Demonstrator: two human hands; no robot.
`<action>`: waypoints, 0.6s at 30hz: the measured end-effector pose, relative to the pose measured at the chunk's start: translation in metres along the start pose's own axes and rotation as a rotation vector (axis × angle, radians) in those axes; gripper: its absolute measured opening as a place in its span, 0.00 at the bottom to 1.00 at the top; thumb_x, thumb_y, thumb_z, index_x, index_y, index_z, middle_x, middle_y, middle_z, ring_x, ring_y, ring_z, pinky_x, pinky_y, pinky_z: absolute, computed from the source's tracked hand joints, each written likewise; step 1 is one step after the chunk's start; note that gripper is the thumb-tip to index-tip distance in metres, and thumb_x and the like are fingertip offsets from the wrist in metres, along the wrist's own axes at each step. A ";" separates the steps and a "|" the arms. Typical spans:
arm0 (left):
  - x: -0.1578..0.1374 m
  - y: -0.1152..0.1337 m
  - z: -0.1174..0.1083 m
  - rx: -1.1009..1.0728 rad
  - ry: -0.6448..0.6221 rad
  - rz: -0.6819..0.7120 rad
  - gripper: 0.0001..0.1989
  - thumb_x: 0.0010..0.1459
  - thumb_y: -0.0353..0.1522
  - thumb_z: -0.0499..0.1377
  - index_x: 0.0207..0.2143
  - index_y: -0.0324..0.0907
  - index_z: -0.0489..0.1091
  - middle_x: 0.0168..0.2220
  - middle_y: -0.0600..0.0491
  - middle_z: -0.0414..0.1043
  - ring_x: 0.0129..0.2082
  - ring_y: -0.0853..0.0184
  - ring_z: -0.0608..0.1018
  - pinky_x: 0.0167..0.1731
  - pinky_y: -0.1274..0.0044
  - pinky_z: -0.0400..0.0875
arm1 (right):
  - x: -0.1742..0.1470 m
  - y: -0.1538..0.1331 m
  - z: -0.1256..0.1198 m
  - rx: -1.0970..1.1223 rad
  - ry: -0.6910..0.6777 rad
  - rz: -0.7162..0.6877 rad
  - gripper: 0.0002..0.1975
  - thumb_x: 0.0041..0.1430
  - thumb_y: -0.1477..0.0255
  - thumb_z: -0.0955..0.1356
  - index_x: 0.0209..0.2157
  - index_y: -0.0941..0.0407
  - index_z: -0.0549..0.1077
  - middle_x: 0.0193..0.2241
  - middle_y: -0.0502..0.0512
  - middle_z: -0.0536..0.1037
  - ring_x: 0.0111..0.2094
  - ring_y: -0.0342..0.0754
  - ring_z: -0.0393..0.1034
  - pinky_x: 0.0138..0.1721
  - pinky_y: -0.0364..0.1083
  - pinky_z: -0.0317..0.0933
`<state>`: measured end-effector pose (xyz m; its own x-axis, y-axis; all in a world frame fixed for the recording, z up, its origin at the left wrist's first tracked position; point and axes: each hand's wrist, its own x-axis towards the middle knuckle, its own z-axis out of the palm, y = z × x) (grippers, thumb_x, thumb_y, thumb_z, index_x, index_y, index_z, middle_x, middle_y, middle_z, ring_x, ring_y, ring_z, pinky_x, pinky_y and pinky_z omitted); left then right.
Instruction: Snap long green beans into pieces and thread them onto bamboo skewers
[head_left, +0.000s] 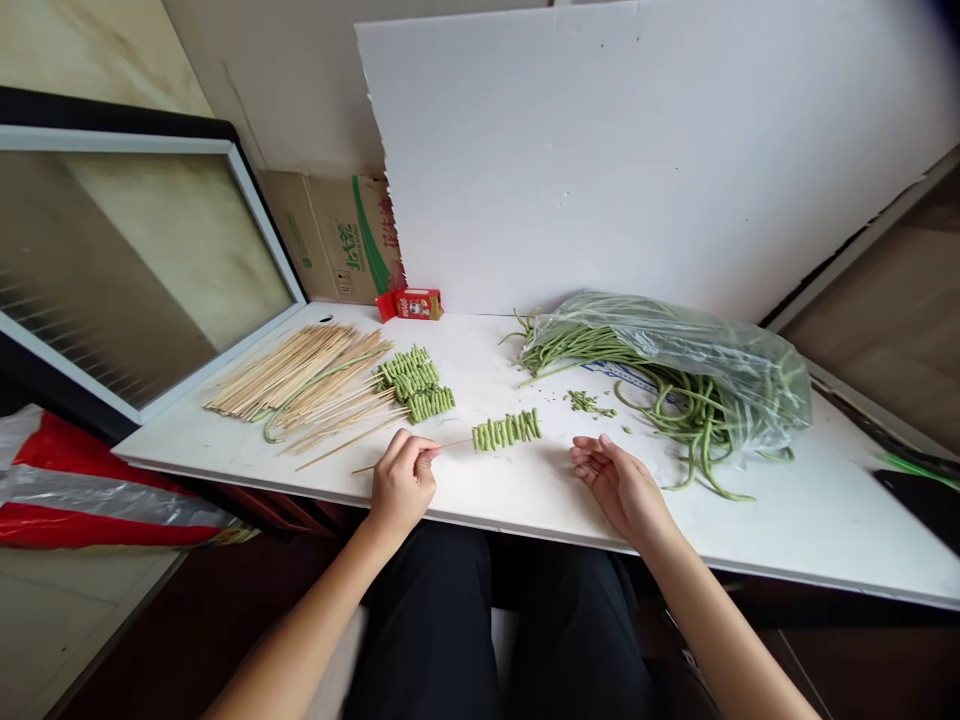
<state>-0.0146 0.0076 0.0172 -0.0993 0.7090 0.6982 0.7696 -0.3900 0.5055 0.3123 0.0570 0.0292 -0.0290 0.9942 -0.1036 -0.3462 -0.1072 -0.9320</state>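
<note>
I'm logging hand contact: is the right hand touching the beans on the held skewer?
Apart: the head view shows white tabletop between the right hand and the beans on the skewer.

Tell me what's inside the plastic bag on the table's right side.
Long green beans lie in the plastic bag, many sticking out of it. Its hazy folds hide whatever lies deeper.

My L grip point(403, 482) is pinched at the fingertips point(429, 453); my R grip point(621, 490) is half-open, loosely curled, turned inward. Both bare forearms point(315, 610) angle fwd & inward.
</note>
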 end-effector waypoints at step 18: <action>0.084 -0.105 -0.067 0.414 0.055 -0.134 0.08 0.63 0.28 0.56 0.36 0.42 0.76 0.38 0.47 0.75 0.38 0.57 0.78 0.41 0.68 0.72 | -0.003 0.002 0.004 -0.112 -0.058 -0.064 0.20 0.53 0.51 0.79 0.33 0.55 0.86 0.40 0.62 0.84 0.39 0.53 0.76 0.40 0.49 0.73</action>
<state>-0.1458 0.0683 0.0565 -0.2409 0.7004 0.6719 0.9342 -0.0203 0.3561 0.3077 0.0537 0.0289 -0.0654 0.9975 -0.0258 -0.2426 -0.0410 -0.9693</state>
